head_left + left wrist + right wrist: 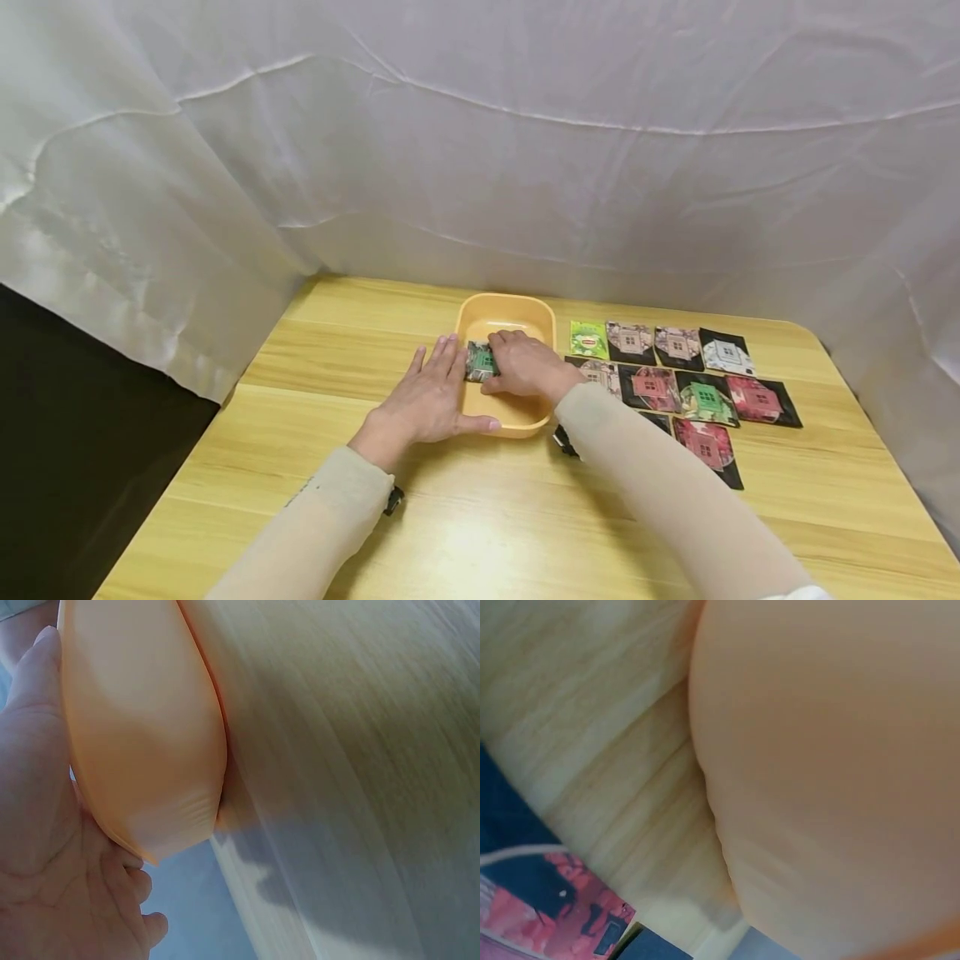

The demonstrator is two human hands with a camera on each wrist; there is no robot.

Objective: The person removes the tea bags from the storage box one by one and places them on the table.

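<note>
A yellow-orange plastic basin [506, 298] stands on the wooden table. My left hand [423, 404] rests along its left rim with spread, straight fingers, the thumb lying over the front rim. The left wrist view shows that palm [52, 847] against the basin's outer wall [150, 727]. Inside the basin, my right hand [528, 364] holds a dark green tea sachet [478, 361] at its right side, thumb below and fingers above. Part of the sachet is hidden under the hand. In the right wrist view the basin's wall [825, 750] fills the right side and the hand is out of sight.
Several tea sachets lie flat in rows right of the basin, including a yellow-green one [588, 340], a white-and-black one [726, 352] and a red one [707, 450]. A pale curtain [480, 183] hangs behind the table [337, 358].
</note>
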